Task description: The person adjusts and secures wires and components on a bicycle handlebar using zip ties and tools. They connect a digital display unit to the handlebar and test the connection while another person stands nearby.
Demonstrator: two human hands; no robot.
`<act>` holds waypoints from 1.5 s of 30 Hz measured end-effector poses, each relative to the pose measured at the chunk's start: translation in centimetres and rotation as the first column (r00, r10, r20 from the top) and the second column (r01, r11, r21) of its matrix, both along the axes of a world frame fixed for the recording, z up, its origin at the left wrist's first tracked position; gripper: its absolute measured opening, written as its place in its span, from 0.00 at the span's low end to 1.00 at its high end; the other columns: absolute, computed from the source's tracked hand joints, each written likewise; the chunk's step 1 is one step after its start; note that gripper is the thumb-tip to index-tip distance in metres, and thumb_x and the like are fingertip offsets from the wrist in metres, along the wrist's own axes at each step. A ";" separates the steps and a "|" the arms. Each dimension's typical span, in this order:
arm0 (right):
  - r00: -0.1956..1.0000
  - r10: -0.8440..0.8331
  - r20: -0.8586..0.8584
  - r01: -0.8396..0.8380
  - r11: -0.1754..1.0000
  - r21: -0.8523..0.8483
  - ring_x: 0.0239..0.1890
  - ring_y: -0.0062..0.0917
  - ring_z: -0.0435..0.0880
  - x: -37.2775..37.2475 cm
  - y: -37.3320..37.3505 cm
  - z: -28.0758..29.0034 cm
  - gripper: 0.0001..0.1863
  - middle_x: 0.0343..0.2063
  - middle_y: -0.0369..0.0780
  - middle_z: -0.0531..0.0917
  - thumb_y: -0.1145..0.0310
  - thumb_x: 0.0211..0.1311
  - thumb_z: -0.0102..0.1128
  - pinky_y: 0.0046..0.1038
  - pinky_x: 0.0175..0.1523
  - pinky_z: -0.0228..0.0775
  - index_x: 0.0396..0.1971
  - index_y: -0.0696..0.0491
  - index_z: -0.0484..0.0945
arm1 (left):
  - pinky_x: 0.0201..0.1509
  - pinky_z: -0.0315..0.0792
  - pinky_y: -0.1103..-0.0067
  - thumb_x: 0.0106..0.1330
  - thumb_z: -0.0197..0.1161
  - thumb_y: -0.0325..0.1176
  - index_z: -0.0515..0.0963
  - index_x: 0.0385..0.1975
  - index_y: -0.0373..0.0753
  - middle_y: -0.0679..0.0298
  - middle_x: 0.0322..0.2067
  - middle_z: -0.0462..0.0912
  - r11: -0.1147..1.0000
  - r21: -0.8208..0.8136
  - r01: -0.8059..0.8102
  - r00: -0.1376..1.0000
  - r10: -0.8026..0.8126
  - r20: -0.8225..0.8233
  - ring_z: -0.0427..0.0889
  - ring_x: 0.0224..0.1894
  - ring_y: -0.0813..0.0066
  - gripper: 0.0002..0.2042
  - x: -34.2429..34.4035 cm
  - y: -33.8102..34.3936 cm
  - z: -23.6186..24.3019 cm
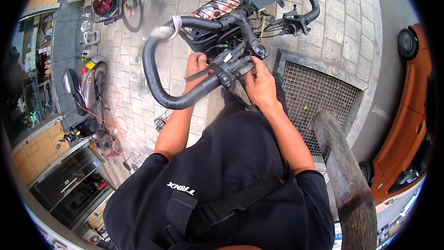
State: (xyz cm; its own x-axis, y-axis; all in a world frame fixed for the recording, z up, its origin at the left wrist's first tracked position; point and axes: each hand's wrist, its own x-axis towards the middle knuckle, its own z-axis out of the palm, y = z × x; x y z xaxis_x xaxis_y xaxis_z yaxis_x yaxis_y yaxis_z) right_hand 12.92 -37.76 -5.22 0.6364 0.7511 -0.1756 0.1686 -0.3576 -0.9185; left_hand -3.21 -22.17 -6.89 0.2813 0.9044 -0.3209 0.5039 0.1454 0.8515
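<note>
A bicycle's black looped handlebar (159, 83) stands right in front of me. A cluster of brake and shifter parts (226, 71) sits on its near arm, beside the black stem (249, 34). My left hand (197, 66) is closed at the left of this cluster, fingers curled behind the thin brake lever (198, 75); what it grips is hidden. On the cluster's other side my right hand (262, 83) pinches at a small part by the bar, too covered to name. White cloth-like wrap (167, 30) is wound round the bar's far left bend.
Behind the bar, a wire basket (212, 11) holds a patterned package. A metal floor grate (319, 97) and a tree trunk (347, 176) are on my right, an orange car (402, 129) beyond. Parked at left are a scooter (88, 83) and another bicycle (132, 7); an orange cord (113, 125) trails there.
</note>
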 end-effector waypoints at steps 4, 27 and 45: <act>0.994 0.106 0.013 -0.103 0.983 -0.154 0.45 0.50 0.86 -0.5 -0.6 -0.1 0.14 0.42 0.53 0.86 0.66 0.69 0.59 0.43 0.51 0.77 0.49 0.57 0.81 | 0.28 0.73 0.78 0.79 0.54 0.40 0.73 0.41 0.40 0.69 0.26 0.73 0.942 -0.259 -0.213 0.877 0.301 0.375 0.74 0.27 0.81 0.10 -8.7 3.1 -1.6; 0.622 -0.228 -0.749 0.082 0.970 -0.227 0.42 0.30 0.86 -15.1 8.8 -4.9 0.26 0.53 0.48 0.83 0.59 0.79 0.51 0.30 0.40 0.80 0.66 0.62 0.66 | 0.55 0.80 0.57 0.78 0.57 0.35 0.73 0.37 0.42 0.66 0.32 0.75 0.813 -0.571 0.112 0.272 0.528 0.805 0.78 0.36 0.71 0.07 -23.3 1.8 -3.0; 0.810 -0.277 -0.516 0.301 0.953 -0.040 0.20 0.22 0.80 -14.4 7.4 -3.3 0.14 0.29 0.43 0.85 0.62 0.77 0.54 0.27 0.24 0.77 0.43 0.60 0.77 | 0.59 0.80 0.62 0.80 0.54 0.36 0.73 0.41 0.41 0.67 0.36 0.76 0.792 -0.591 0.156 0.407 0.494 0.769 0.80 0.39 0.76 0.07 -19.2 -3.6 -3.9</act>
State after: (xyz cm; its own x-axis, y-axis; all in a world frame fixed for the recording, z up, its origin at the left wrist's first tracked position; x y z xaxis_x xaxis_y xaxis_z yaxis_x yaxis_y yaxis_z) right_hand -1.46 -30.38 -8.51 0.6534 0.5608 -0.5085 -0.4327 -0.2744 -0.8588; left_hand -22.45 -25.73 -10.83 0.5442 0.7393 -0.3967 -0.5390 0.6704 0.5100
